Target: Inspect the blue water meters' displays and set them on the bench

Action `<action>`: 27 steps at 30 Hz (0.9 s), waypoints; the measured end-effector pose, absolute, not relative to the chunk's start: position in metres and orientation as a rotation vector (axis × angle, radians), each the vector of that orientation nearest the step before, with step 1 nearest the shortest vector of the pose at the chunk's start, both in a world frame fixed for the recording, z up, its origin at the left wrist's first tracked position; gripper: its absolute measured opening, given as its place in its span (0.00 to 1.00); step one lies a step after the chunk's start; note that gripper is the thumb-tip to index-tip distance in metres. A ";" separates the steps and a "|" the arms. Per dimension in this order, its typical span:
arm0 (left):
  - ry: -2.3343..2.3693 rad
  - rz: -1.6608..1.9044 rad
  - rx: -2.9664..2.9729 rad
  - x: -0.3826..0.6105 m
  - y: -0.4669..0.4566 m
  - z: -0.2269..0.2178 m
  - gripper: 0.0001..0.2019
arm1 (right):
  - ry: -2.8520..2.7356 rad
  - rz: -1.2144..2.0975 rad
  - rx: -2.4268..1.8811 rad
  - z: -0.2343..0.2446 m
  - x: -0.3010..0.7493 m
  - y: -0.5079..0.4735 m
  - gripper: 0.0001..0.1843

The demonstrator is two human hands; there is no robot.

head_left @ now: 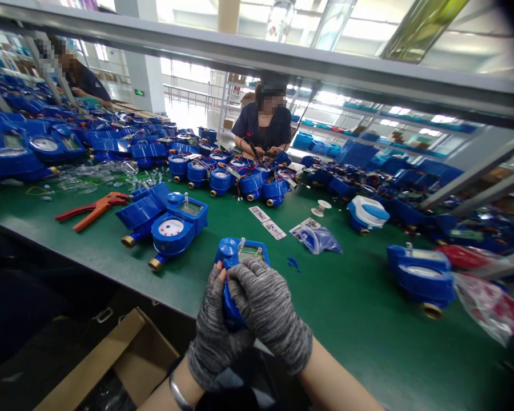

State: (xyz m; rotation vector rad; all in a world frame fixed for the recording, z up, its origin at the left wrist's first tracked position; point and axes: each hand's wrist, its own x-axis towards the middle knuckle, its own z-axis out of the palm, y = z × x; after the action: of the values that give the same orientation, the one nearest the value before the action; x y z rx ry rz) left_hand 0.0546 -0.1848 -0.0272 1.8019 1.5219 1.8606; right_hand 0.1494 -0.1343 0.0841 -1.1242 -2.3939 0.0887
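Note:
A blue water meter (228, 246) is held at the front edge of the green table, tilted up in front of me. My left hand (216, 325), in a grey knitted fingerless glove, wraps its side from below. My right hand (268, 299), gloved alike, lies over the meter with fingers curled and pressed together near its middle; whatever sits between those fingertips is hidden. Most of the dial is covered by the hands. Just left stand two more blue meters, one with a white dial (171, 228) facing up, the other a blue meter (143, 211) tipped beside it.
Orange-red cutter pliers (95, 210) lie at left. Label strips (267, 222), a plastic bag of blue parts (320, 237), a white spool (321, 208) and another meter (422, 273) are to the right. Wired meters (220, 180) line the back; a co-worker (263, 123) sits beyond. A cardboard box (145, 359) is below.

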 end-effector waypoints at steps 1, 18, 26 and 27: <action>1.517 1.861 1.797 0.055 -0.185 -0.028 0.48 | -2.392 0.093 -1.114 0.084 0.150 -0.134 0.05; 1.538 1.859 1.819 0.053 -0.185 -0.025 0.43 | -2.566 -0.114 -0.822 0.082 0.155 -0.142 0.07; 1.567 1.813 1.880 0.051 -0.185 -0.028 0.42 | -2.462 -0.002 -0.828 0.079 0.156 -0.138 0.11; 1.570 1.800 1.880 0.052 -0.185 -0.028 0.41 | -2.431 -0.011 -0.831 0.077 0.158 -0.140 0.11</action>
State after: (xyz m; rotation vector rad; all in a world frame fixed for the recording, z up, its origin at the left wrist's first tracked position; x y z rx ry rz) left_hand 0.0516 -0.1848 -0.0282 1.8802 1.5698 1.7996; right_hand 0.1581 -0.1396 0.0766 -0.8309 -2.4306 -0.0112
